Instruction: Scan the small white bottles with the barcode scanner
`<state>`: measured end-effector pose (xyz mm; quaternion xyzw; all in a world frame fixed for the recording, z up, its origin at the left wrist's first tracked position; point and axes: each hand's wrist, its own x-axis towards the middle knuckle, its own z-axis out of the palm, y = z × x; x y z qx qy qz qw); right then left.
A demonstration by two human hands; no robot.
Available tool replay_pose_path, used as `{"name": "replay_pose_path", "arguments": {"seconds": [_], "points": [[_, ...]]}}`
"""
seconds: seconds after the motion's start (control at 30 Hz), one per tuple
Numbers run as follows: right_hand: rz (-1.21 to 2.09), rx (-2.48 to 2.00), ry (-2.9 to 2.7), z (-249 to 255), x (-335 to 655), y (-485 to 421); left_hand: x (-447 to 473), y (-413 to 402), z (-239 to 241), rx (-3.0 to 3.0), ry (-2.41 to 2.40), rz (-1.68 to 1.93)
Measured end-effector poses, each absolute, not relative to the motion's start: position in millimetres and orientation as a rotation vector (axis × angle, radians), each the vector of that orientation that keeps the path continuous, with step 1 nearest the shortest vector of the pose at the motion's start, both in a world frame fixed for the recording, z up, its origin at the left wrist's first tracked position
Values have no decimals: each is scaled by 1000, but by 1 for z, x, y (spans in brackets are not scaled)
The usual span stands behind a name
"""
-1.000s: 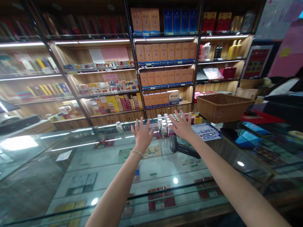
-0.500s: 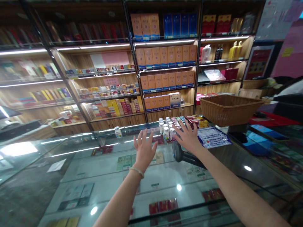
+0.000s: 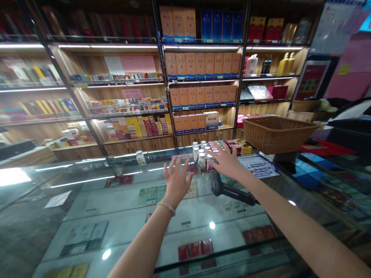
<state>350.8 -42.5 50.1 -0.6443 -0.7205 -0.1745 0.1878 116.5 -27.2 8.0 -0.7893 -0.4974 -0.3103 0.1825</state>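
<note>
1. Left hand (image 3: 177, 180): open, palm down over the counter, fingers spread and pointing away from the body; it has hold of nothing. A band of small pale beads (image 3: 166, 208) circles the wrist.
2. Right hand (image 3: 227, 163): open, fingers fanned forward and to the left, with nothing seen in its grasp. Its fingertips overlap the bottle group in this view; whether they touch it cannot be told.
3. Bottles (image 3: 202, 161): short, rounded, white-capped containers with printed labels, clustered on the counter just beyond and between the hands. They stand upright, long axes vertical, caps upward; the right hand hides some.
4. Single bottle (image 3: 140, 157): of similar shape, upright, well apart from the cluster, to the left of the left hand.
5. Scanner (image 3: 232, 190): dark, smooth, with a rounded head and a slim handle. It lies below the right hand, its long axis slanting; the head points left, the handle runs rightward and nearer to the body.
6. Packets (image 3: 257, 166): flat, slender, blue and white, overlapping in a row right of the right hand.
7. Basket (image 3: 278, 136): brown, woven, flaring toward its rim, beyond the packets.
8. Counter (image 3: 123, 200): smooth, transparent, reflective glass, with goods visible beneath.
</note>
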Motion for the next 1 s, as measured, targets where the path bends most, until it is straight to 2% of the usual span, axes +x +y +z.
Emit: {"name": "replay_pose_path", "arguments": {"seconds": [0.2, 0.73, 1.0], "points": [[-447, -1857, -2185, 72, 343, -18, 115, -25, 4, -2221, -1388, -911], [-489, -1859, -2241, 65, 329, 9, 114, -23, 1, -2239, -1449, -918], [-235, -1930, -2318, 78, 323, 24, 114, -25, 0, -2251, -1479, -917]]}}
